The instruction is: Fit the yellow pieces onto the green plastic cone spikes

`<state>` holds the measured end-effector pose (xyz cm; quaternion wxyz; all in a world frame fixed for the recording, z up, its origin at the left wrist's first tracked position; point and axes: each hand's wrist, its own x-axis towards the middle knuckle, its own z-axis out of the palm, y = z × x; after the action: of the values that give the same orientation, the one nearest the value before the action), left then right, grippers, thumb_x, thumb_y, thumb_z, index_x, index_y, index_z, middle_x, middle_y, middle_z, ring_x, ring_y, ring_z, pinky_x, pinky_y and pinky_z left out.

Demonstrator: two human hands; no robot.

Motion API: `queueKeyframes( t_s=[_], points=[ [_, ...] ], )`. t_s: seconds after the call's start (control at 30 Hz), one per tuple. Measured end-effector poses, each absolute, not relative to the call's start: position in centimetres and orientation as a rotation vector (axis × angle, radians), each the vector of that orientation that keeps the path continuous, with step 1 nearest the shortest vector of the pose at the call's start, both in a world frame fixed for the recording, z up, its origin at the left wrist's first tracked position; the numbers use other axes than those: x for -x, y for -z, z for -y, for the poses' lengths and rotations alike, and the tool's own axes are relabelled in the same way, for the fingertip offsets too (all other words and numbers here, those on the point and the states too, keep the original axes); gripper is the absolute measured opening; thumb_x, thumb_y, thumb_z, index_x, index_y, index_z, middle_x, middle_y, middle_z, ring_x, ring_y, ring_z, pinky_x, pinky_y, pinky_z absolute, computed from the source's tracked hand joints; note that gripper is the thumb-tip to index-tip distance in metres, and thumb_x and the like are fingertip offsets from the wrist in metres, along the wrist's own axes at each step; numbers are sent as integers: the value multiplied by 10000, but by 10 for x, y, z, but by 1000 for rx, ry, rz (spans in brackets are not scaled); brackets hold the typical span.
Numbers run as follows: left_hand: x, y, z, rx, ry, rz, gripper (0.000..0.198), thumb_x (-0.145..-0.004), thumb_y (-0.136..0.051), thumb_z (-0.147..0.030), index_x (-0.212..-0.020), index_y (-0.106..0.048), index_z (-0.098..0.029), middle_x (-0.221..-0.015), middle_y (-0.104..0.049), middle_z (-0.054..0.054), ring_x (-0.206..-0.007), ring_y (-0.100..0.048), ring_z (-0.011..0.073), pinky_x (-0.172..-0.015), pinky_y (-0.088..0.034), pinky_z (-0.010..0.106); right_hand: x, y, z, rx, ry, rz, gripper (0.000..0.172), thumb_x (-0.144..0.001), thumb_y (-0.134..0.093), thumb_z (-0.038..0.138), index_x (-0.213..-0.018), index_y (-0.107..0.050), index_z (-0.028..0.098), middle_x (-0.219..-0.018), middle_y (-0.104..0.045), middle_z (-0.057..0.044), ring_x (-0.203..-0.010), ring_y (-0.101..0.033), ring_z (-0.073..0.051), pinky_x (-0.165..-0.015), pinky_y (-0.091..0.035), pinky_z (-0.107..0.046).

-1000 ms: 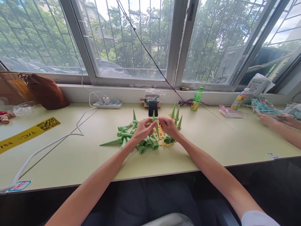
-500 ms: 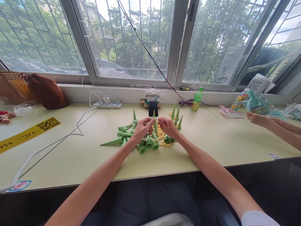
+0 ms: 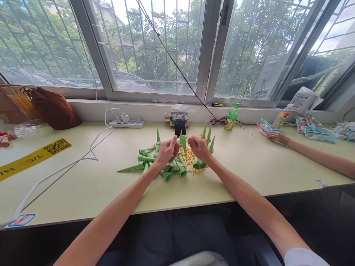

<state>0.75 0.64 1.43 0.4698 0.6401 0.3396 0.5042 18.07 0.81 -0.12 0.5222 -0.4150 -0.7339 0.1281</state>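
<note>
Fingers of the left hand (image 3: 166, 151) pinched an upright green cone (image 3: 183, 143) above the cone pile (image 3: 172, 168), toward the table's (image 3: 111, 177) far edge. The right hand (image 3: 199, 148) curled just beside it; I cannot tell whether it gripped.

cones (image 3: 172, 168) green, small bits (image 3: 190, 155) yellow, bag (image 3: 55, 109) brown, phone (image 3: 180, 127) black, tape (image 3: 33, 159) yellow w/ black qr, cable (image 3: 55, 171) white.

A yellow strip (image 3: 30, 157) on the left of the table (image 3: 83, 184) carries a black QR code (image 3: 57, 145) and black capitals, upside down from here, beginning "T/C:", the rest unreadable, while the green bottle (image 3: 232, 117) label and two blue-framed stickers (image 3: 22, 218) are too small to read.
</note>
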Motion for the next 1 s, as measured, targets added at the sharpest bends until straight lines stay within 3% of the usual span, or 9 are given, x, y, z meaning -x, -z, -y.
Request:
queueKeyframes(
  t_s=[0.23, 0.63, 1.0],
  points=[
    [-5, -16, -4, -1524, -1007, -789, 696, -901, -358, -626, -478, -586, -123, -515, -594, 83, -403, -493, 97, -385, -358, 216, -180, 2, -8, 968, -333, 1779, 365, -945, -405, 465, -741, -522, 186, -549, -422, 52, -508, -364, -92, -527, -309, -222],
    [-5, -13, -9, -1346, -859, -727, 784, -867, -267, -720, -571, -633, -93, -568, -632, 130, -399, -496, 115, -389, -363, 234, -176, 0, -4, 843, -430, 1861, 302, -924, -471, 446, -790, -513, 179, -571, -393, 67, -496, -319, -69, -485, -274, -202],
    [-4, -18, -10, -1237, -832, -678, 671, -846, -405, -669, -659, -657, -75, -653, -659, 130, -423, -498, 119, -386, -348, 235, -178, 3, -5, 851, -439, 1909, 300, -927, -459, 461, -879, -544, 178, -644, -455, 45, -523, -369, -70, -498, -298, -194]
  ],
)
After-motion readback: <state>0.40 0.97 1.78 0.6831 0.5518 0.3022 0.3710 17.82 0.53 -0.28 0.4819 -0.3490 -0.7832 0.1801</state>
